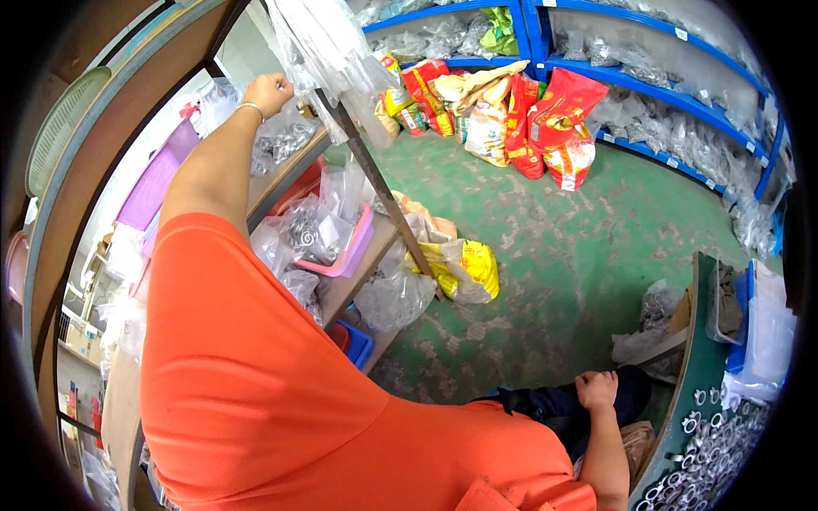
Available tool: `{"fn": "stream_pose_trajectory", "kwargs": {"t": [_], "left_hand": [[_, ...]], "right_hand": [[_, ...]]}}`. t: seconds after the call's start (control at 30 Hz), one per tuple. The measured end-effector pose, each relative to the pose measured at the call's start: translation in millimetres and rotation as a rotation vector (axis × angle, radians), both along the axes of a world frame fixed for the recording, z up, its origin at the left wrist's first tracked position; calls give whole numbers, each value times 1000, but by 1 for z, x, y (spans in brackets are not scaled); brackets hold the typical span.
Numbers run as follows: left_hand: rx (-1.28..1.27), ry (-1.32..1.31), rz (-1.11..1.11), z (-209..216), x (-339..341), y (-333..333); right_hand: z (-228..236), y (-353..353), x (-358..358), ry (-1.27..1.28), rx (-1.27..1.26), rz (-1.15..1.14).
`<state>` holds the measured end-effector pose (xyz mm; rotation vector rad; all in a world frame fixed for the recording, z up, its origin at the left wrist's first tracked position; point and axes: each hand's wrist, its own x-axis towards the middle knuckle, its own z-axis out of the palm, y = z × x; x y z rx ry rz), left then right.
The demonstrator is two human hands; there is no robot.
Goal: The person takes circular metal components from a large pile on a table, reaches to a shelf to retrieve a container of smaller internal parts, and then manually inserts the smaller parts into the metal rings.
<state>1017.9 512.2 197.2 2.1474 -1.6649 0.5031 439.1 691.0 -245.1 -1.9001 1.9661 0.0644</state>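
Green mottled floor [562, 255] — crinkled clear bags [319, 43]

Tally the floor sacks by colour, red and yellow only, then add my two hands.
Red printed plastic sacks: 3
Yellow plastic sack: 1
Bare hands: 2, the left hand raised by the clear plastic bags and the right hand on the dark trouser knee
Total: 6

A single head-worn fisheye camera looked steeply down over the wearer's orange-sleeved shoulder [256, 375], close at six o'clock, toward blue metal shelving [648, 81] far off at one o'clock.
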Motion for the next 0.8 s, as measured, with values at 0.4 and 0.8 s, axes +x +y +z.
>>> {"fn": "stream_pose_trajectory", "kwargs": {"t": [0.4, 0.8], "left_hand": [[278, -117, 586, 5, 48, -22], [278, 240, 159, -24, 38, -4]], "right_hand": [[-40, -3, -14, 15, 8, 53], [-44, -4, -15, 13, -10, 44]]}}
